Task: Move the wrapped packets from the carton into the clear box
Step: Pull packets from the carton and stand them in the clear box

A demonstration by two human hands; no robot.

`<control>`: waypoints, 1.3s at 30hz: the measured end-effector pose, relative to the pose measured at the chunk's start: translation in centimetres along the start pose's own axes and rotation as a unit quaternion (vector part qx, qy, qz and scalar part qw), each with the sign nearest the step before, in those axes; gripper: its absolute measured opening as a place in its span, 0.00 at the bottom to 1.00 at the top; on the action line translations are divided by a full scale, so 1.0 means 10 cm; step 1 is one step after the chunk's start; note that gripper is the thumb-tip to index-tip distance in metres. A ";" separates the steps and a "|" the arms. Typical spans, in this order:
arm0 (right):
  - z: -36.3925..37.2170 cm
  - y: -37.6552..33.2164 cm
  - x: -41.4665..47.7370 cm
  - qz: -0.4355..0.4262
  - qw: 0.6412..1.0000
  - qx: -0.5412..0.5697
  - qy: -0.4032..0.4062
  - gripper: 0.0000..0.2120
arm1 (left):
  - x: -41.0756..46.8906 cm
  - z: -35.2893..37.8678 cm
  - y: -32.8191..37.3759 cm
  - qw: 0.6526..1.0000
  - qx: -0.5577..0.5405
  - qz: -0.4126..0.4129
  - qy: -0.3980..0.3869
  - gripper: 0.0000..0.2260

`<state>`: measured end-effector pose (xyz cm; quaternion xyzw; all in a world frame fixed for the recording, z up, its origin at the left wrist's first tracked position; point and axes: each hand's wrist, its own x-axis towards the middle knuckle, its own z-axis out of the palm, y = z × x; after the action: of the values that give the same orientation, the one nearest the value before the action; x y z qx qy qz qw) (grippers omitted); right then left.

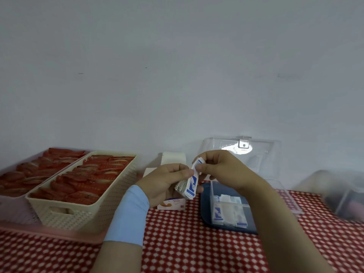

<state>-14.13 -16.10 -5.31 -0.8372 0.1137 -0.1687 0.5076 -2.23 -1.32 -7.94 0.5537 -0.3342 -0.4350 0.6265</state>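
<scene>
A stack of white packets with blue print (189, 186) is held upright above the table. My left hand (165, 184) grips the stack from the left and below. My right hand (218, 168) pinches the top of the stack from the right. Under my left hand lies a small white carton (173, 203) with red print, partly hidden. To the right, the clear box (228, 211) stands on a dark blue tray (205, 213), its lid (254, 154) swung up behind. Several packets (217, 212) lie in its compartments.
A cream basket (86, 211) and a pink tray (17, 205) at left hold red packets. A white open carton (173, 157) stands behind my hands. A second clear container (342, 196) sits at far right. A red and white tablecloth (187, 243) covers the table.
</scene>
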 end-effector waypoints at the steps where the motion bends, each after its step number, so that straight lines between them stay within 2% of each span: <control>1: -0.04 0.01 -0.03 0.005 0.999 -0.030 0.027 0.06 | 0.00 0.05 0.03 0.999 0.029 0.005 0.021 0.08; 4: -0.17 0.03 -0.07 0.017 0.992 -0.088 0.088 0.06 | 0.01 0.15 0.13 0.982 0.163 0.031 0.091 0.08; 6: -0.23 0.01 -0.11 0.021 0.990 -0.093 0.104 0.06 | 0.02 0.22 0.17 0.953 0.270 0.055 0.124 0.09; 8: -0.28 -0.02 -0.15 0.021 0.989 -0.099 0.109 0.06 | 0.06 0.32 0.15 0.931 0.326 0.076 0.144 0.08; 12: -0.37 -0.04 -0.24 0.022 0.990 -0.069 0.117 0.05 | 0.11 0.53 0.07 0.921 0.323 0.098 0.193 0.07; 15: -0.49 -0.04 -0.35 0.065 0.994 0.020 0.085 0.05 | 0.12 0.66 0.06 0.935 0.270 0.106 0.203 0.07; 20: -0.65 0.02 -0.45 0.106 0.990 0.063 0.065 0.08 | 0.22 0.90 0.02 0.944 0.237 0.114 0.199 0.04; 24: -0.73 0.07 -0.44 0.131 0.986 0.043 0.096 0.05 | 0.33 0.99 -0.02 0.939 0.254 0.116 0.199 0.04; 27: -0.73 0.16 -0.41 0.137 0.984 -0.006 0.113 0.04 | 0.44 1.00 -0.11 0.912 0.331 0.119 0.209 0.04; 32: -0.79 0.40 -0.37 0.186 0.969 -0.037 0.156 0.08 | 0.55 0.98 -0.23 0.869 0.463 0.106 0.138 0.05; 35: -0.87 0.61 -0.33 0.212 0.948 -0.125 0.200 0.12 | 0.58 0.98 -0.27 0.839 0.528 0.108 0.081 0.06; 39: -0.87 0.70 -0.27 0.305 0.901 -0.289 0.105 0.08 | 0.59 1.03 -0.35 0.782 0.618 0.076 -0.014 0.15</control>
<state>-20.19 -25.38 -8.30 -0.8491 0.4598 -0.0524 0.2548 -9.72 -10.90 -10.07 0.7890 -0.5811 -0.0933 0.1761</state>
